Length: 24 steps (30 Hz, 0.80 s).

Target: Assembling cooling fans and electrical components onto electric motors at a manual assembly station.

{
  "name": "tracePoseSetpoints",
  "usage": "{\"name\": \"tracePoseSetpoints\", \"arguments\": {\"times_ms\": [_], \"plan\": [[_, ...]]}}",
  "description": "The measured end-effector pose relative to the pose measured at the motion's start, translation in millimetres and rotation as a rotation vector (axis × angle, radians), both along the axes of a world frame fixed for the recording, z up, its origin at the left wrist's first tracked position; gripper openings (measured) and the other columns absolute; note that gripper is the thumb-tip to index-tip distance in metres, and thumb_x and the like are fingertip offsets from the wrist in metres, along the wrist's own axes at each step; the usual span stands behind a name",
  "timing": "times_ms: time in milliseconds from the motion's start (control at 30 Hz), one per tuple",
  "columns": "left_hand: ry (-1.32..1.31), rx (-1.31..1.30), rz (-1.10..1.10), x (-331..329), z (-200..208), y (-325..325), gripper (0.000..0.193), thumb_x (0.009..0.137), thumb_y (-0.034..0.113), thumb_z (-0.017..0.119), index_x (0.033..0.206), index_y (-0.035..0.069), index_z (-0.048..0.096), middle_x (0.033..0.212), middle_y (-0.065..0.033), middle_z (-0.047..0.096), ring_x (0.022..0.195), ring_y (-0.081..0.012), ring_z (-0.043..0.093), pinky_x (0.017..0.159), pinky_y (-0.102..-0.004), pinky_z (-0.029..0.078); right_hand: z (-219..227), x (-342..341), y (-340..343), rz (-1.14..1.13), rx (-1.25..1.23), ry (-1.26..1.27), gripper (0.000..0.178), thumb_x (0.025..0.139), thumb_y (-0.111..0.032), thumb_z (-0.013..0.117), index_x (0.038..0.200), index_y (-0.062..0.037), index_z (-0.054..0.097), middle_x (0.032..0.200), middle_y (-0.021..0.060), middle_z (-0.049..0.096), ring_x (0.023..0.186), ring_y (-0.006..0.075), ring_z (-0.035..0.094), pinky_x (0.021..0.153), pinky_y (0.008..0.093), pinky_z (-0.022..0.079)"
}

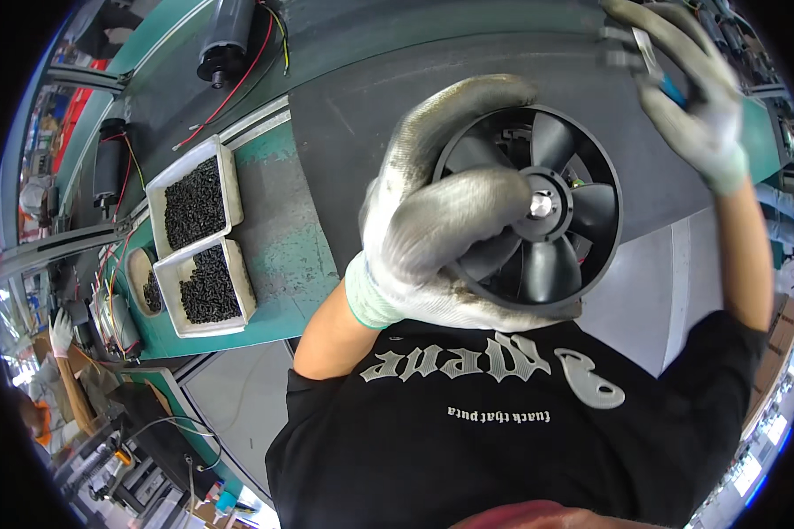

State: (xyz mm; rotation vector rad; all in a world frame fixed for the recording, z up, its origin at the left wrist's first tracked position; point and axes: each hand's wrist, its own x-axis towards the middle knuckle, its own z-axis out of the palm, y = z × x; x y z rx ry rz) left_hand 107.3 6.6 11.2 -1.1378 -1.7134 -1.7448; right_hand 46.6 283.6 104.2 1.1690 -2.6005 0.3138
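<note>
My left hand (423,212), in a white work glove with a grey coated palm, grips a round black fan (551,269). Its fingers wrap around the housing's rim, and the thumb reaches across the blades to the silver hub centre. The fan faces up, tilted, in front of my chest. At the upper right, my right hand (701,101), gloved the same way, is curled around a slim tool with blue and silver parts (670,90). Motion blurs that hand, so the tool's exact kind does not show. It is apart from the fan.
A dark mat (344,115) covers the bench. On the left stand two white bins (235,189) of small black parts, beside a small oval container (135,282). Black motors with wires (225,44) lie at the far left. Another person's gloved hand (60,333) shows at left.
</note>
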Motion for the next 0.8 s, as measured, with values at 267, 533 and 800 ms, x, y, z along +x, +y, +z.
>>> {"name": "tracePoseSetpoints", "arguments": {"times_ms": [267,533,800], "plan": [[-0.019,0.06,-0.13,-7,-2,-8,0.047,0.068,0.018,0.08,0.106,-0.001,0.06,0.117,-0.0341,0.055,0.111,-0.0381,0.058,0.094,-0.0461,0.048,-191,37,56,-0.697,-0.119,0.038,0.042,0.084,-0.015,0.064,0.125,-0.0048,0.058,0.116,0.0204,0.058,0.109,0.037,0.056,0.099,0.042,0.043],[-0.293,0.214,-0.292,-1,7,-5,0.044,0.078,0.018,0.077,0.113,-0.001,0.059,0.113,-0.0338,0.059,0.112,-0.0359,0.059,0.092,-0.0426,0.051,-70,86,-59,0.152,-0.785,-0.34,0.072,0.08,-0.059,0.067,0.118,0.0013,0.056,0.13,0.0306,0.046,0.119,0.0427,0.052,0.099,0.0508,0.044],[-0.152,0.063,-0.24,6,6,-10,0.067,0.073,0.013,0.08,0.129,-0.005,0.046,0.123,-0.0187,0.057,0.109,-0.0261,0.059,0.097,-0.0357,0.048,-38,73,-77,0.426,-0.573,-0.153,0.041,0.086,-0.036,0.064,0.099,0.0033,0.064,0.125,0.0372,0.045,0.115,0.0461,0.053,0.096,0.0521,0.046]]}}
